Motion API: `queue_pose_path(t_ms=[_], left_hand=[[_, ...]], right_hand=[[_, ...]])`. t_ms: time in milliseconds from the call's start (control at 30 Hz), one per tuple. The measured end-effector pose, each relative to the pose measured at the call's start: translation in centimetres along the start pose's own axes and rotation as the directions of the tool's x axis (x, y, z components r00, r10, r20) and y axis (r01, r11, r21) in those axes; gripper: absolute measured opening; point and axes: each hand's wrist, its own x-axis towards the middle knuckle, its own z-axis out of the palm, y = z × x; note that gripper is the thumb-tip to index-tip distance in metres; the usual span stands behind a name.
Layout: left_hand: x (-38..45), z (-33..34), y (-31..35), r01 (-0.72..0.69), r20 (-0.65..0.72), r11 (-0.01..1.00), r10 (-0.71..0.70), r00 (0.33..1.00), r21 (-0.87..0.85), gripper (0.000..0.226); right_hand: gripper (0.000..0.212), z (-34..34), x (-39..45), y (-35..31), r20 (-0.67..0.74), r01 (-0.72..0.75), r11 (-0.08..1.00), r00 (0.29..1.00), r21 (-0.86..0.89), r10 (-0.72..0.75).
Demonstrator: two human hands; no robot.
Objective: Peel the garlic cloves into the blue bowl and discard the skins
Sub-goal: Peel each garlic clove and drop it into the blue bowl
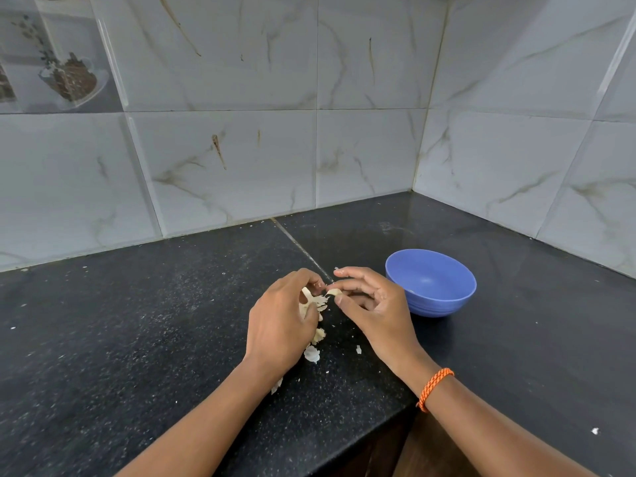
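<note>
Right hand (371, 304) pinched a clove (334, 292), left hand (282, 321) gripped the garlic (308, 304), both beside the bowl (447, 301) for dropping.

A counter (137, 339) runs into a corner of tiled walls (223, 149). On it, toward the right, stands a bowl (431, 283); just left of it both hands, left (282, 325) and right (375, 308), meet over garlic (309, 304). Skins (312, 353) lie on the counter below the hands, between the wrists.

Matt plastic blue bowl (444, 297); speckled polished stone counter (137, 339); glossy marbled tiles (241, 149)
</note>
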Motion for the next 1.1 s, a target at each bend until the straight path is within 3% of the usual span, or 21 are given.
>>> queue_pose_path(t_ms=[533, 867, 1100], left_hand=[[-0.06, 0.04, 0.09, 0.019, -0.052, 0.991, -0.026, 0.998, -0.131, 0.005], [-0.03, 0.0, -0.12, 0.012, -0.083, 0.999, -0.015, 0.996, -0.031, 0.006], [-0.05, 0.06, 0.13, -0.031, -0.075, 0.999, 0.029, 0.997, -0.018, 0.01]], right_hand=[[0.045, 0.3, -0.18, 0.21, -0.019, 0.111, 0.963, 0.993, -0.244, -0.119], [0.041, 0.33, -0.23, -0.06, -0.009, 0.072, 0.954, 0.997, -0.29, -0.078], [0.044, 0.4, -0.2, 0.58, -0.009, 0.146, 0.91, 0.987, -0.387, -0.162]])
